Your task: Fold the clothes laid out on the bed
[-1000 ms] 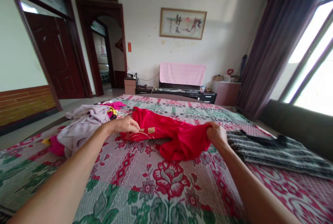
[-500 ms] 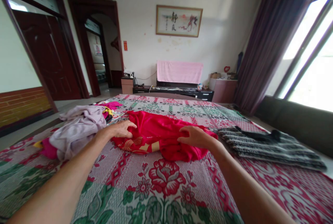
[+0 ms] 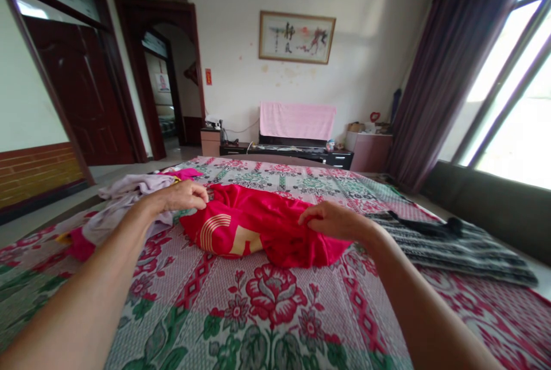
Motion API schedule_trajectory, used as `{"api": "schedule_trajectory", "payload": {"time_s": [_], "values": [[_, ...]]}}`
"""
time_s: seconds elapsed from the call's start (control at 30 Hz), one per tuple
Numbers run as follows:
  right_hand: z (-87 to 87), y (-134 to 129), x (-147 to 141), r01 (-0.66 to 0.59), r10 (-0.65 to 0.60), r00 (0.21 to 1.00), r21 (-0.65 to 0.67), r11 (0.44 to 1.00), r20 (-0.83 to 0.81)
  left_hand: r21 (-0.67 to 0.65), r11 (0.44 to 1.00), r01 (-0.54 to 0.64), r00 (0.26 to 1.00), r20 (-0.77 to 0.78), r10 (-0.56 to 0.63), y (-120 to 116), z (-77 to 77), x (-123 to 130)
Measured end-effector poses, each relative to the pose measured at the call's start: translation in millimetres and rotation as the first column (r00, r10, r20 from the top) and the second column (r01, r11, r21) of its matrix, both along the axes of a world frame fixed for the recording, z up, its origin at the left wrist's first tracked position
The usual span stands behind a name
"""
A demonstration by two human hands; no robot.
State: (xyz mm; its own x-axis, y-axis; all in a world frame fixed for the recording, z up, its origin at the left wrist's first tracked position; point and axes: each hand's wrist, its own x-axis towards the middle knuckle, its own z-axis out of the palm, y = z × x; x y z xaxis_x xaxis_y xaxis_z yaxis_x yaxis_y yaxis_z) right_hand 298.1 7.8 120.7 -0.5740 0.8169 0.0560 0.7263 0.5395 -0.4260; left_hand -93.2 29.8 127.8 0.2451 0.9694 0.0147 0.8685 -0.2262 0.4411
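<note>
A bunched red garment (image 3: pixel 275 215) with a yellow striped print lies on the flowered cloth (image 3: pixel 275 324) in front of me. At its left edge my left hand (image 3: pixel 189 194) is closed, fingers pinching the red fabric. My right hand (image 3: pixel 327 218) has its fingers curled together on the fabric at the right side of the garment. The undersides of both grips are partly hidden.
A pile of pale clothes (image 3: pixel 124 203) with pink pieces lies at the left. At the right is a folded black and white striped garment (image 3: pixel 456 246). Beyond the table stand a low cabinet (image 3: pixel 338 158) and a pink cloth (image 3: pixel 297 120) over a screen.
My left hand has moved left and slightly up, and its fingers have closed. My right hand's fingers have drawn together on the fabric. The yellow print is spread wider.
</note>
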Motion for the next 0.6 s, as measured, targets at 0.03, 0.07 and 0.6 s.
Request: {"api": "schedule_trajectory", "payload": {"time_s": [0.03,0.07,0.6], "values": [[3.6,-3.7,0.6,-0.029,0.029,1.000,-0.082,0.996,0.003,-0.034,0.999,0.014,0.999,0.030,-0.013,-3.8,2.0,-0.8],[6.7,-7.1,1.2,-0.051,0.051,0.999,-0.154,0.987,-0.003,-0.074,0.997,0.029,0.998,0.066,-0.024,-7.3,2.8,-1.2],[-49.9,40.6,29.7,0.616,-0.638,0.767,0.200,0.762,0.065,0.284,0.901,-0.329,0.847,-0.334,0.414,27.7,-51.8,28.7]]}}
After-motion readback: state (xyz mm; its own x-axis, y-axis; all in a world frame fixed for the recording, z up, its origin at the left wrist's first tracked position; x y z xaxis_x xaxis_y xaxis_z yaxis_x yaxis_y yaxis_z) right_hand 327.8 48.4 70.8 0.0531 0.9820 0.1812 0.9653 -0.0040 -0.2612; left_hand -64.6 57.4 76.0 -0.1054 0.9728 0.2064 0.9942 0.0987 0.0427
